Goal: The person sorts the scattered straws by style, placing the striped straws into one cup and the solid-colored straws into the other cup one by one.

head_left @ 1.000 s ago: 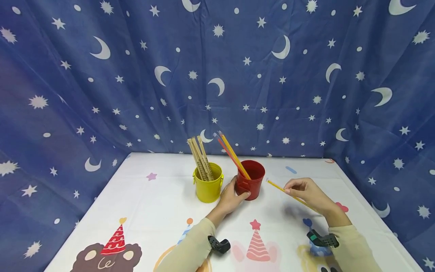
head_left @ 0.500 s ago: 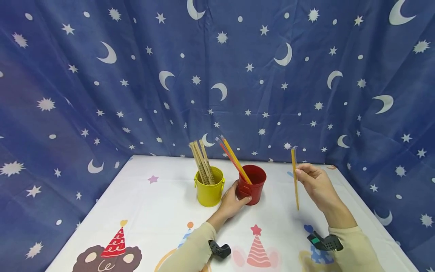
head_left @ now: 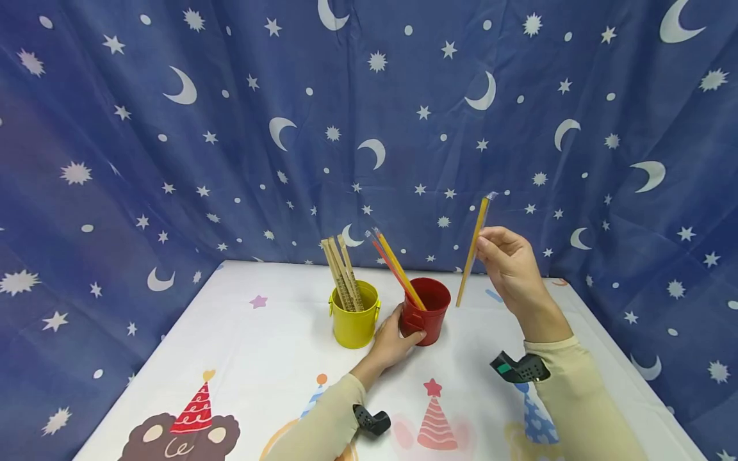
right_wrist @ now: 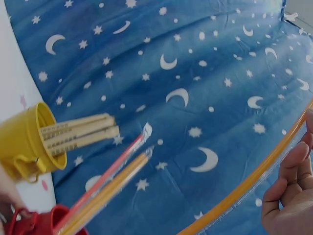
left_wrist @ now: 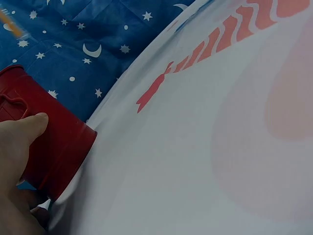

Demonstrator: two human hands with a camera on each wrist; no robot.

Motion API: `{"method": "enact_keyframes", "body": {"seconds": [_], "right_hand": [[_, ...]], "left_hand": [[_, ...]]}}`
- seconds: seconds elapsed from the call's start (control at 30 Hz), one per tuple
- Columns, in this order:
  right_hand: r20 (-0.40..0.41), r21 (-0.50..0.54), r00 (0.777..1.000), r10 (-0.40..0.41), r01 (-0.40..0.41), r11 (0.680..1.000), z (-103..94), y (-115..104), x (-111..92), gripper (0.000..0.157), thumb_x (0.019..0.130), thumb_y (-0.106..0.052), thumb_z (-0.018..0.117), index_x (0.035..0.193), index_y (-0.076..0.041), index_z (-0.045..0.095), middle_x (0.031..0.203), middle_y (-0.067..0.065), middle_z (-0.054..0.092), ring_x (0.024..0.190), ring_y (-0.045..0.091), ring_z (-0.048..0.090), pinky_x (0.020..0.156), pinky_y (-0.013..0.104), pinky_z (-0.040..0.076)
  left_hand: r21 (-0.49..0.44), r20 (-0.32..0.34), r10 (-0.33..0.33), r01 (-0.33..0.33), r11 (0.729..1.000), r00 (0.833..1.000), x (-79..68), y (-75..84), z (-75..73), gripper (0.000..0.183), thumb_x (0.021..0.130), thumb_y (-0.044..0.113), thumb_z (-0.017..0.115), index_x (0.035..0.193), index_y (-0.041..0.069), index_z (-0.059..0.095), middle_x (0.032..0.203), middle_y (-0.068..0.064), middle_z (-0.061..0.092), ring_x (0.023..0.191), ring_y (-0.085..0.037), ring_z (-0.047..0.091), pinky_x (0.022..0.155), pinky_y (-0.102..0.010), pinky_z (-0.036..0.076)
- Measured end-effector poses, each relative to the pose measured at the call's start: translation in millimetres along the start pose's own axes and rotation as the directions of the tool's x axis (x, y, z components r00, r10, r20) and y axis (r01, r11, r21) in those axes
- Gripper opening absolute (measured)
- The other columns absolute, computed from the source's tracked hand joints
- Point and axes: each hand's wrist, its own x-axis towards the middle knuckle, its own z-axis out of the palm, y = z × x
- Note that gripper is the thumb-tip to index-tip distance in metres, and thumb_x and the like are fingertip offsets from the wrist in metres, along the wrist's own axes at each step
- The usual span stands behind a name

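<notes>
In the head view my right hand (head_left: 515,266) pinches a yellow straw (head_left: 469,261) in a clear plastic wrapper. The straw is raised, tilted, its lower end to the right of the red bucket (head_left: 434,323) and above its rim. My left hand (head_left: 392,342) grips that bucket from its left side, thumb across the front, as the left wrist view also shows. A wrapped red straw (right_wrist: 110,174) and wrapped yellow straw material (right_wrist: 110,193) lean out of the bucket toward the left. The left hand's other fingers are partly hidden by the bucket.
Left of the red bucket stands a yellow bucket (head_left: 353,330) holding several tan paper-wrapped sticks (head_left: 344,275) with printing on them. Both buckets are on a white table cover (head_left: 259,339) with party-hat drawings. A blue star-and-moon curtain (head_left: 323,115) hangs behind.
My right hand has lifted the yellow straw, turned it from nearly flat to steeply tilted, and most recently moved it up and left. My left hand keeps its grip on the red bucket.
</notes>
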Motion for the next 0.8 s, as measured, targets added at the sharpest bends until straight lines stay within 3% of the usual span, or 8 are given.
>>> {"method": "enact_keyframes", "body": {"seconds": [0.17,0.37,0.63,0.8], "right_hand": [[0.015,-0.032,0.999,0.031,-0.030,0.999,16.0,9.5,13.3,0.032,0.100,0.004,0.055,0.092,-0.019,0.075,0.083,-0.007,0.071,0.082,0.008,0.060,0.080,0.021,0.052],[0.044,-0.120,0.988,0.146,-0.140,0.983,21.0,35.6,24.8,0.030,0.101,-0.002,0.057,0.091,-0.025,0.074,0.083,-0.011,0.070,0.082,0.008,0.058,0.083,0.022,0.051],[0.024,-0.314,0.963,0.270,-0.249,0.916,26.1,66.9,29.3,0.027,0.100,-0.008,0.061,0.089,-0.030,0.072,0.085,-0.015,0.071,0.088,0.006,0.061,0.087,0.023,0.052],[0.010,-0.410,0.946,0.325,-0.293,0.864,31.3,84.8,28.8,0.009,0.098,-0.013,0.066,0.101,-0.012,0.074,0.089,-0.011,0.072,0.093,0.009,0.065,0.091,0.028,0.055]], "left_hand": [[-0.017,0.002,0.008,-0.008,1.000,1.000,-1.3,-3.3,2.7,0.081,0.090,0.030,0.074,0.156,0.003,0.035,0.151,-0.016,0.053,0.141,-0.032,0.050,0.121,-0.052,0.038],[-0.024,0.016,0.012,-0.012,1.000,1.000,-1.3,-2.3,1.1,0.080,0.091,0.030,0.072,0.156,0.004,0.034,0.152,-0.017,0.052,0.142,-0.033,0.049,0.121,-0.053,0.038],[-0.038,0.033,0.029,-0.028,0.999,0.999,0.8,-3.4,0.2,0.077,0.092,0.029,0.071,0.156,0.005,0.034,0.151,-0.016,0.053,0.142,-0.031,0.049,0.122,-0.052,0.037],[-0.024,0.045,0.025,-0.024,0.999,0.999,1.1,-3.6,-0.6,0.075,0.093,0.033,0.070,0.155,0.009,0.036,0.149,-0.012,0.056,0.140,-0.029,0.050,0.121,-0.051,0.039]]}}
